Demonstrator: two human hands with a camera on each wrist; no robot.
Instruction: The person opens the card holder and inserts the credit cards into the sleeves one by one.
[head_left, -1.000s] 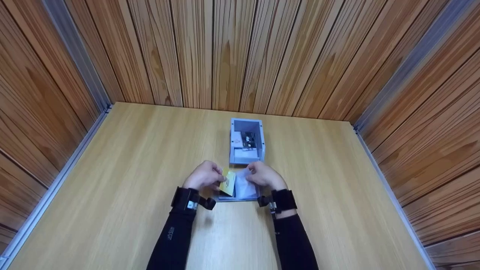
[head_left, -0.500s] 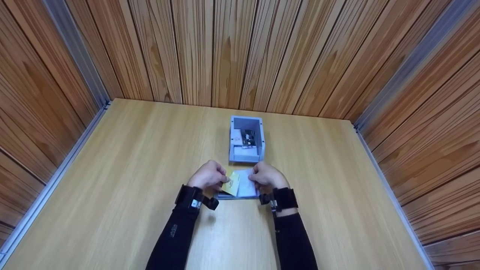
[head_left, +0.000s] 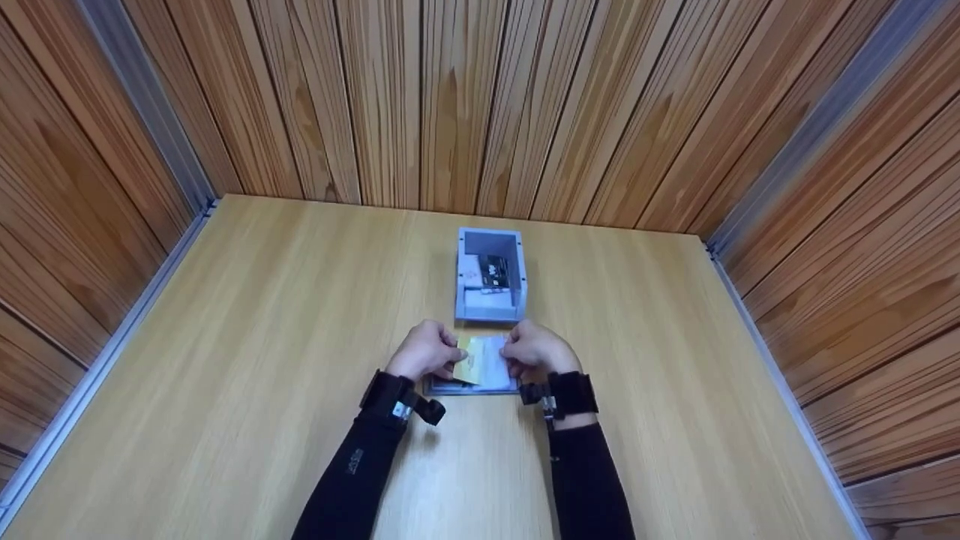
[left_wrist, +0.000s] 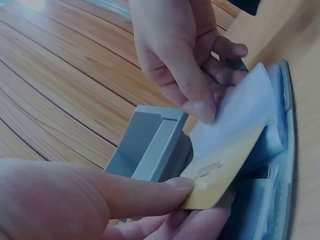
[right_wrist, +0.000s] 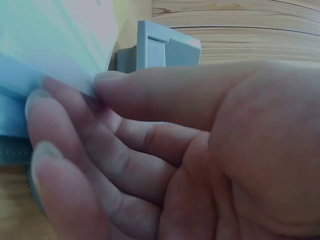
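A gold-yellow card [head_left: 469, 361] is pinched between the thumb and fingers of my left hand [head_left: 422, 352]. Its far edge meets a translucent plastic sleeve [left_wrist: 240, 107], though whether it is inside the sleeve I cannot tell. My right hand [head_left: 541, 351] pinches the sleeve's right edge, thumb on top and fingers beneath, as the right wrist view shows. The sleeve belongs to a grey-blue card wallet [left_wrist: 287, 165] lying open on the table, with further pockets under the card. Both hands partly cover the wallet.
Just beyond the hands stands a grey open-topped box [head_left: 491, 313] with a low front. Inside it are a black card [head_left: 493, 271] and white cards or papers. Wood-panelled walls enclose the table [head_left: 225, 360] at the back and sides.
My left hand has moved right with the yellow card, which now lies flatter and up against the sleeve. My right hand keeps its pinch on the sleeve, which is spread flatter.
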